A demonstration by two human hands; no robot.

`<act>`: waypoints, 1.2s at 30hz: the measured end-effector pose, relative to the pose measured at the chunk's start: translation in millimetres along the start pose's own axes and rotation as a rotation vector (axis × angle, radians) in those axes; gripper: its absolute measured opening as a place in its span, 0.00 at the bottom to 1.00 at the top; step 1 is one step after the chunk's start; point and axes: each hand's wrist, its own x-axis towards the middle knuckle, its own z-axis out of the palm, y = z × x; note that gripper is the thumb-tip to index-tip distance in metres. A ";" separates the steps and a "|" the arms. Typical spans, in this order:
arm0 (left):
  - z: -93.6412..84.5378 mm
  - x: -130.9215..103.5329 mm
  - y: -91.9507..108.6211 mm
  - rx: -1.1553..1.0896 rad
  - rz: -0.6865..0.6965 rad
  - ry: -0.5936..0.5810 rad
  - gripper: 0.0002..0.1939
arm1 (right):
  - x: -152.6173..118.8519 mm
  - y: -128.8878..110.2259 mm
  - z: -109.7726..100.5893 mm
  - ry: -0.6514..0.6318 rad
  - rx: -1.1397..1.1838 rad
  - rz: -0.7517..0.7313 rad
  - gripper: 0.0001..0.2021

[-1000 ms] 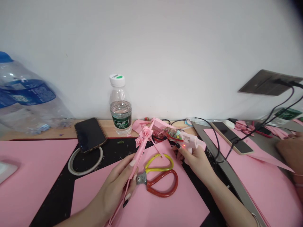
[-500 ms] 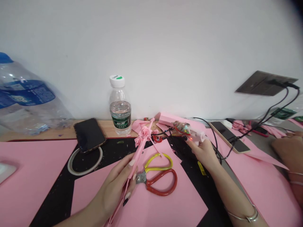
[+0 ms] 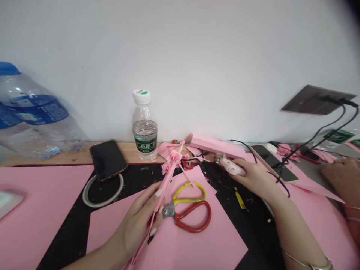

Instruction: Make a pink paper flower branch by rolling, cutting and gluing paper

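Note:
My left hand is closed around the long, folded stem of a pink paper flower. Its curled blossoms point toward the wall and a thin paper strip hangs off the side. At the right, my right hand grips a pale pink glue gun, low over the black mat, its nozzle end partly hidden among paper scraps. Between both hands, scissors with one yellow and one red handle lie on a pink paper sheet; their blades are hidden by the left hand and stem.
A water bottle stands by the wall. Left of it are a phone, a tape roll and large bottles. Cables run from a wall socket past another phone. Another person's hand rests far right.
My right hand has moved right and turned the glue gun lower, toward the mat. The left hand keeps its hold on the paper flower, and the view has shifted slightly.

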 end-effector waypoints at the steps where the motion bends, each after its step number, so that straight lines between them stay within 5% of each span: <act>1: 0.5 0.0 0.2 -0.003 -0.002 0.005 0.31 | 0.4 1.0 1.1 -0.003 -0.029 0.007 0.14; 10: 0.3 1.0 0.8 -0.038 0.008 -0.024 0.26 | -1.1 1.6 12.5 -0.024 -0.062 -0.030 0.24; 17: -1.7 1.2 2.8 -0.072 -0.003 -0.009 0.25 | -3.3 -40.1 -2.4 0.311 0.152 -0.165 0.08; 21: -1.6 -0.4 3.1 -0.081 0.006 -0.011 0.24 | 10.3 -86.9 2.7 0.161 0.270 -0.483 0.10; 26: -2.0 2.2 0.4 -0.098 0.016 -0.004 0.24 | 35.5 -123.5 28.0 0.047 0.039 -0.415 0.19; 31: -2.6 5.0 -2.2 -0.076 0.011 -0.009 0.26 | 46.3 -125.4 37.8 0.029 0.069 -0.360 0.12; 36: -1.0 3.4 1.6 -0.071 -0.002 -0.001 0.26 | 57.5 -106.0 21.3 0.038 0.207 -0.334 0.12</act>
